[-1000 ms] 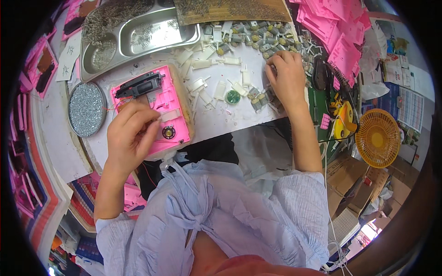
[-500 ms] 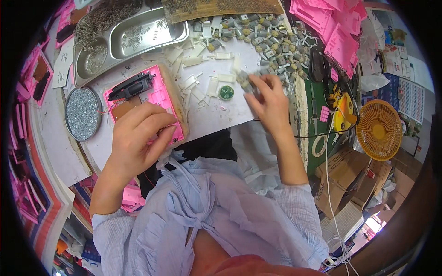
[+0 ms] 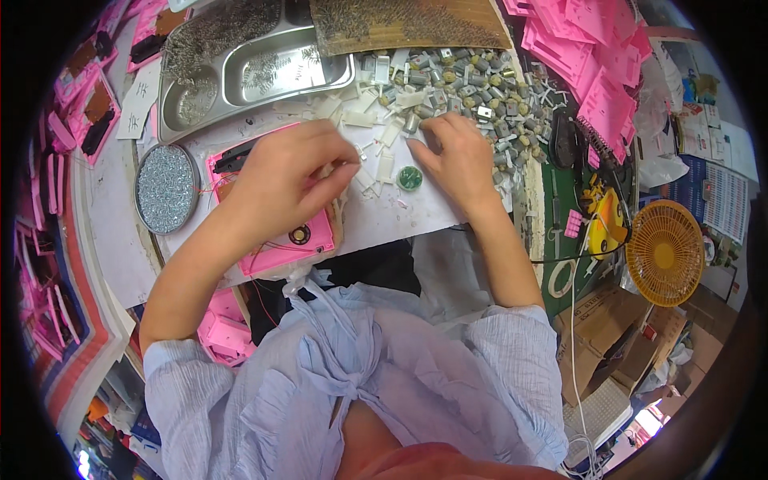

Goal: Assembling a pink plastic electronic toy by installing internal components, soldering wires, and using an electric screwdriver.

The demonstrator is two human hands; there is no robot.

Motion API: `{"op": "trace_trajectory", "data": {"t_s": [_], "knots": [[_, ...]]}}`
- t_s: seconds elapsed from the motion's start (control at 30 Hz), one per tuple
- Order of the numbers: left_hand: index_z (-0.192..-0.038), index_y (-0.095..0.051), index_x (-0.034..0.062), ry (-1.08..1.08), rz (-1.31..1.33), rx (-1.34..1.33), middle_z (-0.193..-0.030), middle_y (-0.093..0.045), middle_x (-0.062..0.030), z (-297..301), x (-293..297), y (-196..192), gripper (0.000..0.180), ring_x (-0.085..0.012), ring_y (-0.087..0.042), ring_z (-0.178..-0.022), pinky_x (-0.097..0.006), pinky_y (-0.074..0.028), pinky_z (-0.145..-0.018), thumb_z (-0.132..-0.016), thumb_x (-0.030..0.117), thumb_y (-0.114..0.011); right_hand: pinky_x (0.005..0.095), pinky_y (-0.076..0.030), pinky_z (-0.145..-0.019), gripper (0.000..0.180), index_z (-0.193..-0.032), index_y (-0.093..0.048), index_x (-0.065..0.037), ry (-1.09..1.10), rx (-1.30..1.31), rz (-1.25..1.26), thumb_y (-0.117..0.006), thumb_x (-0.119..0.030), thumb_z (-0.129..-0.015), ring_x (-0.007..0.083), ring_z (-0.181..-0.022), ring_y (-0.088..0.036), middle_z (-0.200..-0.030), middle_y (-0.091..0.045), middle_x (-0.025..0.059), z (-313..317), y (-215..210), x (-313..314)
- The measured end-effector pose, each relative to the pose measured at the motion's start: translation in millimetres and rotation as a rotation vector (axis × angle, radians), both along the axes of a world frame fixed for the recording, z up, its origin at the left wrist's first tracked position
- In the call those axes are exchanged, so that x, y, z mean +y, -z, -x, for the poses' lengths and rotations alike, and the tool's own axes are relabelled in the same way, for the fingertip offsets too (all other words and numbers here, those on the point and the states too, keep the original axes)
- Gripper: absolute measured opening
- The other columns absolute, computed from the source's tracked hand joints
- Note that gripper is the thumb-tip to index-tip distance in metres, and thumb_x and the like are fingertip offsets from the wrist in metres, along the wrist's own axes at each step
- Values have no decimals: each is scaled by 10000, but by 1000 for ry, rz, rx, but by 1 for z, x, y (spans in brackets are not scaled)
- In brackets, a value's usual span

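My left hand (image 3: 298,174) hangs over a pink plastic housing (image 3: 276,258), fingers curled and thumb close to the index finger. Whatever may be in that pinch is too small to make out. Beneath the hand, the housing shows a black part (image 3: 232,158), thin wires and a round dark piece (image 3: 299,234). White plastic brackets (image 3: 359,119) lie just beyond the left fingertips. My right hand (image 3: 460,160) rests at the near edge of a heap of small grey motors (image 3: 499,106), thumb apart from the bent fingers. One motor (image 3: 411,123) lies beside its fingertips.
A round dish of small silvery pieces (image 3: 166,192) sits left of the housing. Behind are a compartmented metal tray (image 3: 340,76) and a board of small metal parts (image 3: 408,24). A small green round container (image 3: 410,178) stands between my hands. Pink parts (image 3: 588,72) pile up far right.
My left hand has moved right and away from me, off the housing's near part toward the brackets. My right hand has come to rest by the motors. The view has shifted slightly.
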State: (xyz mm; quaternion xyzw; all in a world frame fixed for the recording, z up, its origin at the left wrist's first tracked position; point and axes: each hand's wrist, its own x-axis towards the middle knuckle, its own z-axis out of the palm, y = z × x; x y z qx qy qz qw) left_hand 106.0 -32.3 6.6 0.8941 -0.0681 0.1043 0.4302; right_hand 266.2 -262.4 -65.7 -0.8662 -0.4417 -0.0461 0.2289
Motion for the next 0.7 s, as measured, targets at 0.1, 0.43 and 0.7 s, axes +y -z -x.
{"op": "trace_trajectory", "data": {"t_s": [0.1,0.43,0.7], "knots": [[-904,-666,34,37,-47,-14,-795,-597,-95,-25,-5,11,81,-248,-609,-687,-352,-492,-625,-858,63,-726,447,-550,-718,228,-966,-721,-66,73,89,23,-743,-244,-825,345,-856,-684,-924,-692,122,5,0,9],[-934,-708,29,-97,-236,43,-839,-683,-140,-69,25,23,140,-316,-667,-747,-404,-523,-680,-887,161,-719,490,-546,-669,203,-838,-664,-38,144,177,108,-729,-229,-854,381,-769,-700,-848,-708,174,3,-5,14],[-971,-712,51,-242,-406,-77,-902,-700,-143,-109,52,36,156,-339,-690,-818,-426,-537,-730,-916,196,-692,471,-543,-718,315,-1102,-618,-50,60,254,-3,-758,-132,-832,392,-827,-695,-899,-708,177,3,-7,19]]}}
